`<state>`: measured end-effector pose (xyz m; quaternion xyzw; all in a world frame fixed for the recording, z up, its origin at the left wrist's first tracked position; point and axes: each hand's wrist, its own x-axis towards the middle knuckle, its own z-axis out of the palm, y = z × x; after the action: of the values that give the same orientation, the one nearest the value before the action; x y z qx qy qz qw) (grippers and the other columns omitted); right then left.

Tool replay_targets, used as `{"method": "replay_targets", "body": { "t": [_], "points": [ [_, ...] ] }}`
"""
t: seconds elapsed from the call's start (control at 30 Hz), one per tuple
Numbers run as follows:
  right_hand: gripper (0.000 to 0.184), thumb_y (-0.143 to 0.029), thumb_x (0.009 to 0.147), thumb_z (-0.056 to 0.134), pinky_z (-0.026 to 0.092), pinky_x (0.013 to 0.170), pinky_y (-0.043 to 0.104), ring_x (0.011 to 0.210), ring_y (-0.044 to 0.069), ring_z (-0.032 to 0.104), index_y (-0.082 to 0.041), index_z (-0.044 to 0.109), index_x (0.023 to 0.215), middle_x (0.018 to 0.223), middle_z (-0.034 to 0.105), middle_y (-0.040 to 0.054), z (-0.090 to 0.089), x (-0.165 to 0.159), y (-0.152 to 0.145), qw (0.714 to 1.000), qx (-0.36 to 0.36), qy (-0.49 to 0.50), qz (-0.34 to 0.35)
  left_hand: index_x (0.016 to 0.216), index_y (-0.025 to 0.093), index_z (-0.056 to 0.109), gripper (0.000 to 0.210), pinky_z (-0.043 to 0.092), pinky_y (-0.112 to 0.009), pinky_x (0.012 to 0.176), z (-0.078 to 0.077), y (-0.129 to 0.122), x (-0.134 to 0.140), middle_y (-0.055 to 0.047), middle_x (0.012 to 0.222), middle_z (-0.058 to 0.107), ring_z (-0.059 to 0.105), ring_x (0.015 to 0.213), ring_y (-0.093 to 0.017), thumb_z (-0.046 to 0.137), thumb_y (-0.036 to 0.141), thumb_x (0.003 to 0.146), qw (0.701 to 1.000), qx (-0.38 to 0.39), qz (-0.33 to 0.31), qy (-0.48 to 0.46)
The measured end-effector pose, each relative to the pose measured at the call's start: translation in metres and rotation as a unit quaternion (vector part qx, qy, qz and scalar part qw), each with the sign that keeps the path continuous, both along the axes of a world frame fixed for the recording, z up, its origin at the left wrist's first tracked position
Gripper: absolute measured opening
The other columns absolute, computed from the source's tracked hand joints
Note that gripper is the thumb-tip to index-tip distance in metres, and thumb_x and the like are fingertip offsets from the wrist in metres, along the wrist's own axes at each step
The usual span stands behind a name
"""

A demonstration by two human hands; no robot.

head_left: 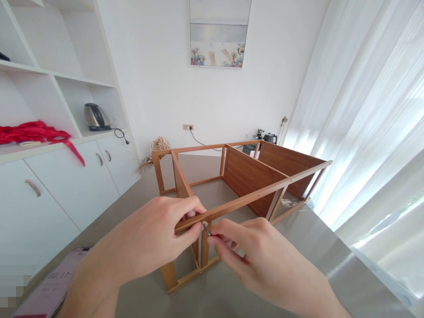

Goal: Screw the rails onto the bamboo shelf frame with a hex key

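A wooden shelf frame (pixel 251 195) lies on its side across the grey table, with several brown panels between its rails. My left hand (pixel 162 232) grips the near end of the upper rail, fingers behind it and thumb in front. Between the thumb and index finger of my right hand (pixel 255 247) is a small metal screw (pixel 206 229). Its far end meets the rail at a joint beside my left thumb; how deep it sits I cannot tell.
A phone showing a timer (pixel 53 282) lies at the table's left edge (pixel 132 304). White cabinets with a kettle (pixel 96 117) and red cloth (pixel 36 132) stand left. Dried plants (pixel 159 145) are behind the frame. A white curtain (pixel 357 110) hangs on the right.
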<state>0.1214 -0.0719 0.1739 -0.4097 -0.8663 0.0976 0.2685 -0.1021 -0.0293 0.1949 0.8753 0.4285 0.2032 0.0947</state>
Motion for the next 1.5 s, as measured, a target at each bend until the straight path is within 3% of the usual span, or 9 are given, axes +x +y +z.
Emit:
{"method": "replay_targets", "body": {
  "t": [0.17,0.4,0.5,0.8,0.97,1.2,1.5],
  "points": [
    [0.015,-0.017,0.099,0.049,0.038,0.052,0.02,0.054,0.009,0.054,-0.023,0.057,0.088,0.067,0.061,-0.0054,0.0,-0.01,-0.004,0.989,-0.122,0.087,-0.014,0.094,0.032,0.068,0.017,0.042,-0.021,0.058,0.006,-0.004,0.003,0.009,0.077,0.072,0.061,0.063,-0.01,0.054,0.024,0.09,0.999,-0.028,0.017,0.009],
    [0.013,-0.018,0.099,0.049,0.039,0.053,0.018,0.057,0.008,0.051,-0.024,0.055,0.088,0.07,0.062,-0.0066,0.002,-0.012,-0.005,0.982,-0.162,0.101,-0.013,0.093,0.032,0.068,0.015,0.042,-0.021,0.058,0.002,-0.004,0.001,0.009,0.076,0.071,0.061,0.063,-0.01,0.054,0.026,0.091,1.0,-0.013,0.015,0.004],
    [0.013,-0.015,0.098,0.048,0.036,0.052,0.019,0.055,0.008,0.049,-0.023,0.054,0.089,0.069,0.059,-0.0072,0.003,-0.009,-0.004,0.988,-0.133,0.08,-0.006,0.092,0.032,0.067,0.014,0.042,-0.022,0.058,0.002,-0.003,0.001,0.009,0.076,0.071,0.061,0.063,-0.011,0.055,0.027,0.091,1.0,-0.009,0.01,0.003],
    [0.017,-0.012,0.102,0.046,0.034,0.061,0.024,0.061,0.011,0.046,-0.021,0.052,0.089,0.073,0.052,-0.0039,0.004,0.002,0.001,0.997,0.061,-0.028,0.036,0.09,0.029,0.069,0.014,0.042,-0.022,0.056,0.002,-0.003,0.002,0.005,0.073,0.071,0.06,0.06,-0.012,0.055,0.029,0.09,1.0,0.018,-0.002,-0.009],
    [0.016,-0.015,0.103,0.048,0.033,0.057,0.026,0.055,0.011,0.043,-0.02,0.054,0.088,0.067,0.048,-0.0053,0.003,0.001,-0.005,0.996,0.069,-0.054,0.033,0.091,0.028,0.07,0.015,0.042,-0.022,0.054,0.001,-0.002,0.0,0.005,0.071,0.071,0.06,0.058,-0.012,0.055,0.029,0.09,0.999,0.028,-0.01,-0.025],
    [0.021,-0.006,0.101,0.046,0.041,0.067,0.027,0.079,0.016,0.055,-0.02,0.061,0.101,0.087,0.06,0.001,0.009,0.006,-0.003,0.989,0.125,-0.083,0.01,0.092,0.028,0.071,0.016,0.042,-0.022,0.053,0.001,-0.001,0.001,0.004,0.069,0.07,0.059,0.056,-0.012,0.055,0.029,0.09,0.999,0.029,-0.016,-0.031],
    [0.024,-0.009,0.104,0.044,0.044,0.072,0.029,0.082,0.017,0.055,-0.02,0.064,0.11,0.091,0.062,0.0028,0.011,0.007,-0.003,0.984,0.154,-0.083,0.01,0.089,0.027,0.068,0.014,0.039,-0.022,0.052,0.001,-0.002,0.001,0.005,0.068,0.069,0.057,0.055,-0.011,0.054,0.027,0.091,1.0,0.012,-0.012,-0.018]
  ]
}}
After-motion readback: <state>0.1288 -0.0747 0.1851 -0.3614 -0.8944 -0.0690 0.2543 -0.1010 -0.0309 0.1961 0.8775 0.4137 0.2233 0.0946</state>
